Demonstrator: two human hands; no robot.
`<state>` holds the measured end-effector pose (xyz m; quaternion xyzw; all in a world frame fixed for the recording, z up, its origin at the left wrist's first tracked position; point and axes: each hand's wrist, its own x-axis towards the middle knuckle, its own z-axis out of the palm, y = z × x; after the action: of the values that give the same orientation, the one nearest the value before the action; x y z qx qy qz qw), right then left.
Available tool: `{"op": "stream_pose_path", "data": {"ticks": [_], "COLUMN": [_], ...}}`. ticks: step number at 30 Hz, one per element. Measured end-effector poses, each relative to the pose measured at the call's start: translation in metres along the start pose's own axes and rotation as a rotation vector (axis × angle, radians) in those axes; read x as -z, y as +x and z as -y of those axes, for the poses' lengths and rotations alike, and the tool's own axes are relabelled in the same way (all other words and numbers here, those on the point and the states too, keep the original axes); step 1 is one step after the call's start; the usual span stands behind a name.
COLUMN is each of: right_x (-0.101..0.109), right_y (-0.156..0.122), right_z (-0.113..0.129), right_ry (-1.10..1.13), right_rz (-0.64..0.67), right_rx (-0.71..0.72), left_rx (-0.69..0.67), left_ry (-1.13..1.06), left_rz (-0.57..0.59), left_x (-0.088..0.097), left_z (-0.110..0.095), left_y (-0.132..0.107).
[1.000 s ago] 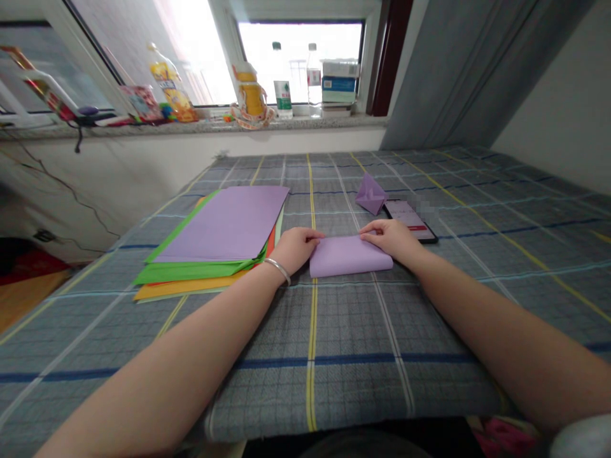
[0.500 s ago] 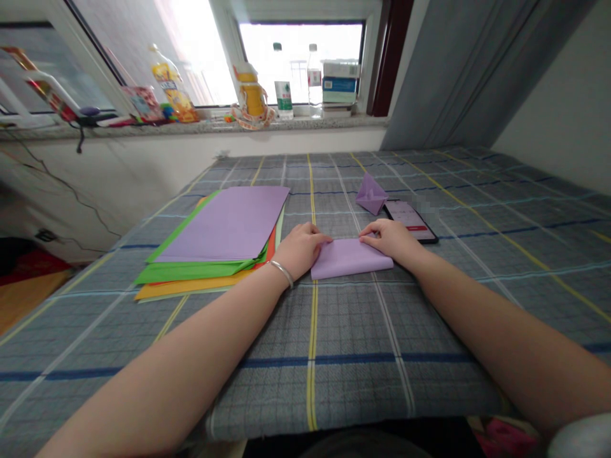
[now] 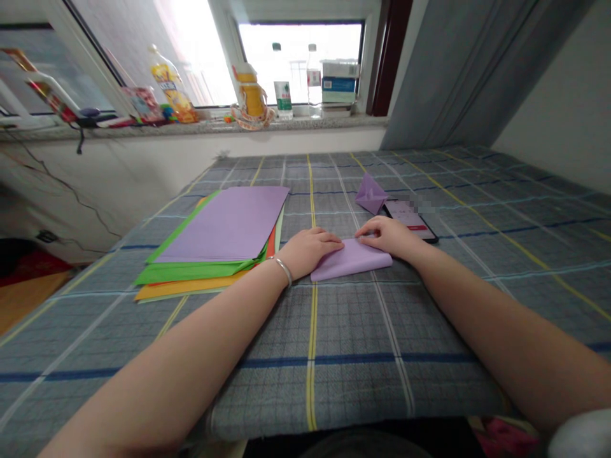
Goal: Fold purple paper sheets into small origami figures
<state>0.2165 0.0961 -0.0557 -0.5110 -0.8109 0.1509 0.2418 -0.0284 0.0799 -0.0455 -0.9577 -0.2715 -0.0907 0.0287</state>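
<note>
A folded sheet of purple paper lies on the checked cloth in front of me, its long fold toward me. My left hand rests on the sheet's left part, fingers stretched out flat and pressing down, with a silver bangle at the wrist. At the far right edge of the paper, my right hand is closed in a pinch, thumb and forefinger on the sheet. Beyond the right hand stands a folded purple paper shape with pointed corners. It sits against the corner of a phone with a lit screen.
Left of my left hand is a stack of coloured paper, purple on top, with green and orange below. A checked tablecloth covers the table. Bottles, a yellow cup and boxes line the windowsill at the back.
My left hand has slid right along the paper's far edge, its fingers now flatter on the sheet. My right hand has shifted slightly left and stays at the edge.
</note>
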Motion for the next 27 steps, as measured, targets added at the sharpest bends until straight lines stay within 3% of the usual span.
{"op": "stream_pose_path", "data": {"ticks": [4, 8, 14, 18, 27], "right_x": [0.01, 0.016, 0.006, -0.005, -0.012], "right_y": [0.004, 0.003, -0.005, -0.01, -0.011], "right_z": [0.002, 0.009, 0.038, 0.052, 0.042], "right_ry": [0.086, -0.039, -0.258, -0.387, -0.325], "right_rz": [0.195, 0.289, 0.207, 0.127, 0.112], "right_rx": [0.125, 0.145, 0.243, 0.21, 0.207], "left_rx": [0.025, 0.034, 0.036, 0.046, 0.151], "left_ry": [0.023, 0.003, 0.061, 0.128, 0.085], "left_rz": [0.045, 0.061, 0.09, 0.099, -0.009], "left_x": [0.003, 0.005, 0.009, 0.01, 0.003], "left_z": [-0.002, -0.003, -0.006, -0.011, -0.021], "left_y": [0.001, 0.003, 0.007, 0.009, 0.01]}}
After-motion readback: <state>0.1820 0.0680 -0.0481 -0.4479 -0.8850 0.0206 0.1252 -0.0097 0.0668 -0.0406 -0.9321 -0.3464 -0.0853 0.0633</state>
